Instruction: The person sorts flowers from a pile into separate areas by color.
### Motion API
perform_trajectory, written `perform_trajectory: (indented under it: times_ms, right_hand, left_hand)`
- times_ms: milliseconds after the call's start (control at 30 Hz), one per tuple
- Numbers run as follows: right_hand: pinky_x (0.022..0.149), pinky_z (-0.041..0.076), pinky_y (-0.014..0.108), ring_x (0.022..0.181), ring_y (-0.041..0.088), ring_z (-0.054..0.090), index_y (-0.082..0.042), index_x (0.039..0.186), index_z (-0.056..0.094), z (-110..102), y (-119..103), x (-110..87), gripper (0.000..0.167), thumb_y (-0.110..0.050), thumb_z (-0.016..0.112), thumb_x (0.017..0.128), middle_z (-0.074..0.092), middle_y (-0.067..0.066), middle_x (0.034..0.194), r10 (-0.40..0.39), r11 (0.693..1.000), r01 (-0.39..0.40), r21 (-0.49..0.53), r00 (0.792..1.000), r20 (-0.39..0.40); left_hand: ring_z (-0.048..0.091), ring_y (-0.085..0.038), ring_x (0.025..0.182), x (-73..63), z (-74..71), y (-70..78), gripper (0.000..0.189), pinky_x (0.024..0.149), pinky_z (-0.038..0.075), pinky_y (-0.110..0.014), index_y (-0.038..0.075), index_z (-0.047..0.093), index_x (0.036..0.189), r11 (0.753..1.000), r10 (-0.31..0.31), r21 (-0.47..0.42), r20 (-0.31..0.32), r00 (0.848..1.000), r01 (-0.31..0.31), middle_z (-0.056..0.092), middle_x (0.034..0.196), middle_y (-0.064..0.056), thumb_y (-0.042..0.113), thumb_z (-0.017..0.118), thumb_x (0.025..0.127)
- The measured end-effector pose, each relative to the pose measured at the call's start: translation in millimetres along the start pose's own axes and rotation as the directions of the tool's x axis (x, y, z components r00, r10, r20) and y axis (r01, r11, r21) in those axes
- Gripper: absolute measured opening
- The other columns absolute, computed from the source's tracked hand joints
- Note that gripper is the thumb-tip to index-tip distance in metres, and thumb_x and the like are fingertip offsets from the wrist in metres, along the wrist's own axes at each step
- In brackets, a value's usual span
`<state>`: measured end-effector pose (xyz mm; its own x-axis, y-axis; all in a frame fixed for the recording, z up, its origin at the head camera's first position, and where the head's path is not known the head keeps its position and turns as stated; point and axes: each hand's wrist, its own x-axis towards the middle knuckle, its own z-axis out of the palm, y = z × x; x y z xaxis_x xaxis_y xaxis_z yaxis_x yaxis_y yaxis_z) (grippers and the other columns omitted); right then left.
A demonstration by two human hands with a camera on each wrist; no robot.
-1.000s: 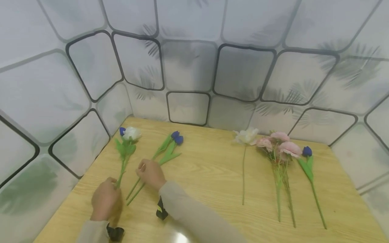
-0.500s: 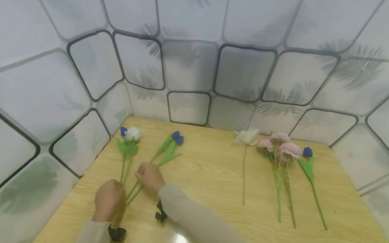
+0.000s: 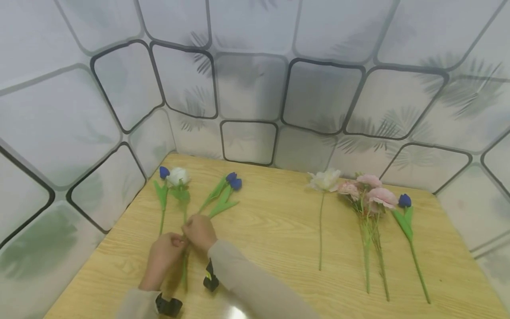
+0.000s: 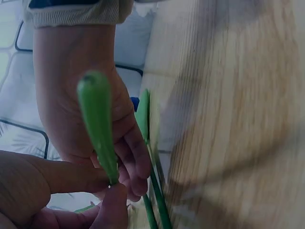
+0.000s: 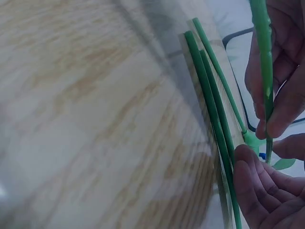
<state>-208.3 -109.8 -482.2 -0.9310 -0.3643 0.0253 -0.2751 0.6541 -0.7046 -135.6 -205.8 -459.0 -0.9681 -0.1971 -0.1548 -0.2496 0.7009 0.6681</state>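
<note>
My left hand [image 3: 165, 252] pinches the green stem of a white flower [image 3: 178, 176], whose bloom points to the back of the table. Just past those fingers, my right hand [image 3: 200, 232] has thumb and finger on the same stem, as the right wrist view shows. The lower end of the stem [image 4: 95, 105] sticks out towards the left wrist camera. Beneath the right hand two blue tulips [image 3: 233, 181] lie with stems [image 5: 212, 107] close together. Another blue tulip [image 3: 164, 173] lies left of the white flower, its lower stem hidden by my left hand.
On the right side of the wooden table [image 3: 271, 248] lie a second white flower [image 3: 323, 180], several pink flowers [image 3: 380, 197] bunched together and one blue tulip [image 3: 405, 200]. A patterned wall [image 3: 247, 88] encloses the back and left sides.
My left hand has moved right to my right hand, bringing the white flower away from the left blue tulip. My right hand has hardly moved, and its fingers are now at the white flower's stem.
</note>
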Motion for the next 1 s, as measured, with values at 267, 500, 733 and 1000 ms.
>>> perform_trajectory:
  times_ms: [267,500,733,1000]
  right_hand:
    - [0.054,0.045,0.014,0.053,0.005,0.052,-0.003,0.073,0.070,-9,3,-1.6,0.017,-0.013,0.065,0.085,0.067,0.004,0.065,0.055,0.976,-0.056,0.209,0.998,0.009]
    - [0.056,0.047,0.014,0.060,0.003,0.057,-0.003,0.086,0.072,-17,12,-1.9,0.014,-0.014,0.064,0.084,0.071,0.005,0.075,0.054,0.958,-0.050,0.281,0.999,-0.005]
    - [0.061,0.054,0.018,0.067,0.008,0.066,-0.001,0.099,0.067,-49,21,-12.0,0.019,-0.015,0.062,0.087,0.072,0.009,0.085,0.064,0.914,-0.050,0.402,0.998,-0.020]
    - [0.060,0.057,0.026,0.067,0.017,0.068,0.002,0.094,0.066,-104,51,-30.7,0.014,-0.009,0.064,0.086,0.071,0.017,0.086,0.084,0.916,-0.026,0.400,0.988,-0.128]
  left_hand:
    - [0.061,-0.020,0.069,-2.0,7.7,5.5,0.025,0.058,0.051,-0.029,-0.012,0.060,0.098,0.998,0.054,-0.016,-0.015,0.998,-0.054,0.067,0.083,-0.019,0.007,0.063,0.083]
    - [0.064,-0.025,0.072,-5.4,13.9,12.5,0.024,0.060,0.054,-0.033,-0.010,0.060,0.099,0.994,0.101,-0.029,-0.071,0.992,-0.103,0.067,0.085,-0.020,0.007,0.063,0.083]
    - [0.066,-0.025,0.069,-5.8,27.2,30.8,0.022,0.058,0.056,-0.030,-0.010,0.059,0.101,0.968,0.226,-0.080,-0.137,0.964,-0.238,0.067,0.086,-0.021,0.003,0.062,0.084]
    - [0.065,-0.020,0.072,-1.4,63.0,71.7,0.022,0.059,0.055,-0.025,-0.003,0.060,0.103,0.923,0.321,-0.178,-0.134,0.938,-0.341,0.067,0.087,-0.015,0.009,0.064,0.086]
